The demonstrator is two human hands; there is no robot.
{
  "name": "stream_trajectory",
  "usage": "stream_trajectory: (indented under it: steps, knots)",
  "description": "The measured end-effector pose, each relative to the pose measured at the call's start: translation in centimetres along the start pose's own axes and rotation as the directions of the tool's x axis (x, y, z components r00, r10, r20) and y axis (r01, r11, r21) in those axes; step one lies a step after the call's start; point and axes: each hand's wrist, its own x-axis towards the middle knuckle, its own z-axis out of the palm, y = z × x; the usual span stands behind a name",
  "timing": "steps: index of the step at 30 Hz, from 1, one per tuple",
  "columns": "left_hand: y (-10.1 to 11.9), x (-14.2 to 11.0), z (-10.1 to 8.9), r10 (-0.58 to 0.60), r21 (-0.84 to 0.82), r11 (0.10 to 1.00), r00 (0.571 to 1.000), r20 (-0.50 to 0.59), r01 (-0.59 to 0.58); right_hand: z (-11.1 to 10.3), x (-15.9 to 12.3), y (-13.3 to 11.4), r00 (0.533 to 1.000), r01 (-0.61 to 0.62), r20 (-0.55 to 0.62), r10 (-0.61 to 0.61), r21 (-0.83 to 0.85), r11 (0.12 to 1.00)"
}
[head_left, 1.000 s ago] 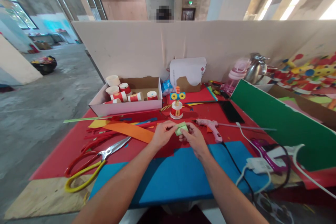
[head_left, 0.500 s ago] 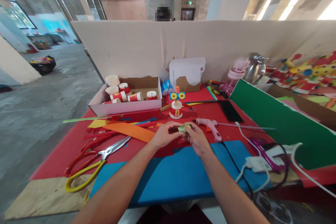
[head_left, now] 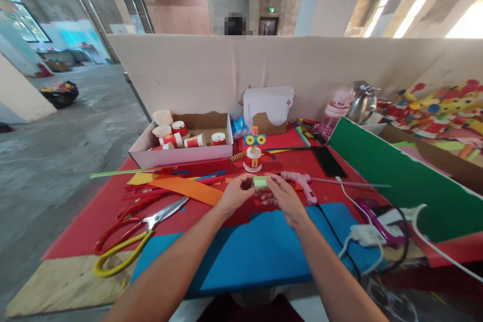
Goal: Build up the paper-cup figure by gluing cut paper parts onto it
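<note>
A small piece of light green paper, seemingly rolled or folded, is held up between my two hands above the red table covering. My left hand pinches its left end between thumb and fingers. My right hand has its fingertips on the right end, the lower fingers spread a little. Just behind stands a small figure made from a red and white paper cup, with yellow ring eyes and an orange folded strip on top. A pink glue gun lies to the right of my right hand.
Large scissors with red and yellow handles lie at left, near orange paper strips. A box holds several paper cups. Blue sheets cover the front. A phone, cables and a green panel are at right.
The green paper has turned and shifted slightly left, showing more of its surface. My right-hand fingers have loosened and changed position on it. The left hand keeps its pinch.
</note>
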Motion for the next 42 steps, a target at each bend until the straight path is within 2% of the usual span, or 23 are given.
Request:
stream_trajectory:
  steps: [2,3,4,6,7,8,10,11,13,15,17,18,19,21,22,24,27,30,35,39,42]
  knots:
    - [0.0,0.1,-0.1,-0.002,-0.037,0.999,1.000,-0.008,0.002,-1.5,-0.7,-0.9,0.986,0.121,-0.087,-0.139,-0.189,0.975]
    - [-0.1,0.1,-0.1,-0.006,-0.048,0.999,1.000,-0.013,0.005,-2.7,-0.9,-1.4,0.966,0.178,-0.120,-0.227,-0.321,0.930]
    - [-0.1,0.1,-0.2,-0.012,-0.057,0.998,1.000,-0.019,0.011,-4.1,-1.1,-1.8,0.940,0.219,-0.135,-0.312,-0.461,0.860]
    - [-0.3,0.1,-0.2,-0.031,-0.082,0.996,0.999,-0.031,0.029,-7.0,-1.1,-2.4,0.883,0.205,-0.137,-0.449,-0.749,0.630]
    - [-0.4,0.2,-0.2,-0.043,-0.098,0.994,0.998,-0.035,0.040,-8.4,-0.9,-2.5,0.880,0.130,-0.131,-0.456,-0.858,0.497]
    - [-0.4,0.2,-0.2,-0.054,-0.117,0.992,0.998,-0.041,0.049,-9.5,-0.7,-2.6,0.899,0.036,-0.132,-0.417,-0.928,0.372]
    - [-0.5,0.2,-0.2,-0.072,-0.151,0.986,0.996,-0.049,0.064,-10.9,-0.1,-2.3,0.947,-0.112,-0.159,-0.279,-0.977,0.179]
    - [-0.5,0.2,-0.3,-0.078,-0.161,0.985,0.996,-0.052,0.068,-11.2,0.3,-2.0,0.961,-0.143,-0.165,-0.221,-0.983,0.113]
    - [-0.5,0.2,-0.3,-0.081,-0.171,0.983,0.995,-0.054,0.070,-11.1,0.9,-1.5,0.973,-0.156,-0.163,-0.166,-0.986,0.053]
    - [-0.4,0.2,-0.4,-0.079,-0.163,0.984,0.995,-0.055,0.069,-10.7,1.4,-1.0,0.973,-0.151,-0.161,-0.168,-0.986,0.069]
    - [-0.3,0.2,-0.5,-0.062,-0.128,0.990,0.995,-0.075,0.052,-10.5,1.5,-0.8,0.967,-0.155,-0.186,-0.177,-0.972,0.175]
    - [-0.3,0.3,-0.5,-0.043,-0.095,0.995,0.995,-0.090,0.035,-10.4,1.4,-0.8,0.962,-0.151,-0.207,-0.180,-0.948,0.281]
    - [-0.2,0.3,-0.5,-0.015,-0.055,0.998,0.994,-0.110,0.009,-10.4,1.3,-0.8,0.956,-0.135,-0.230,-0.184,-0.896,0.423]
    - [-0.1,0.3,-0.4,0.051,0.020,0.999,0.989,-0.142,-0.048,-10.1,0.6,-1.3,0.947,-0.053,-0.265,-0.180,-0.684,0.727]
    - [-0.1,0.3,-0.4,0.075,0.040,0.997,0.986,-0.147,-0.070,-9.9,0.1,-1.6,0.947,0.004,-0.268,-0.177,-0.542,0.840]
    - [-0.1,0.4,-0.3,0.091,0.038,0.996,0.985,-0.147,-0.086,-9.2,-0.8,-2.4,0.960,0.091,-0.224,-0.170,-0.325,0.941]
    - [-0.4,0.5,-0.2,0.081,0.020,0.997,0.985,-0.153,-0.079,-7.6,-1.8,-3.5,0.982,0.089,-0.152,-0.109,-0.133,0.987]
    - [-0.7,0.6,-0.3,0.082,0.007,0.997,0.983,-0.161,-0.082,-6.0,-2.2,-4.1,0.986,0.068,-0.151,-0.069,-0.007,0.998]
    - [-1.0,0.7,-0.7,0.081,0.045,0.996,0.983,-0.167,-0.075,-4.5,-2.5,-4.3,0.984,0.138,-0.103,-0.147,-0.087,0.987]
    - [-0.9,0.6,-0.7,0.094,0.076,0.994,0.982,-0.163,-0.082,-4.5,-2.5,-4.2,0.981,0.162,-0.085,-0.176,-0.149,0.975]
    - [-0.8,0.7,-0.8,0.136,0.158,0.981,0.977,-0.162,-0.110,-4.7,-2.4,-3.9,0.971,0.199,-0.078,-0.227,-0.267,0.943]
